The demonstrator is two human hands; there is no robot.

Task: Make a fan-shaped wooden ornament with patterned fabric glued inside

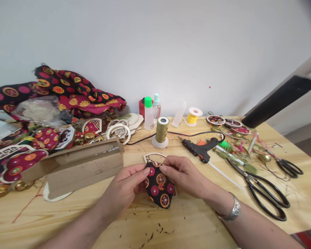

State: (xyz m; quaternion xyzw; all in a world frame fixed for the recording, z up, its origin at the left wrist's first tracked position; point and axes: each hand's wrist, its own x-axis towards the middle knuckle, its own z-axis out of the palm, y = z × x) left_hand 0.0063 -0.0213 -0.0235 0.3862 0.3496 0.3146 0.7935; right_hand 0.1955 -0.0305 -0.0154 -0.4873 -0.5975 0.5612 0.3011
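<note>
A piece of black patterned fabric [159, 185] with dark red and orange round motifs is held up at the middle of the table's front. My left hand [130, 181] pinches its left upper edge between thumb and fingers. On the other side, my right hand [182, 174] grips the upper right edge, thumb on top. Partly hidden behind the cloth and fingers is a pale wooden cutout frame [148, 157] with a curved outline. Just beyond it stands a spool of olive thread [161, 133]. A black glue gun [202, 148] with a glue stick lies to the right.
Large black-handled scissors [268, 195] and a smaller pair [289, 167] lie at right. An open cardboard box [85, 173], decorated ornaments [45, 138] and heaped fabric [74, 86] fill the left. Bottles [148, 116] and a yellow thread spool [192, 117] stand by the wall.
</note>
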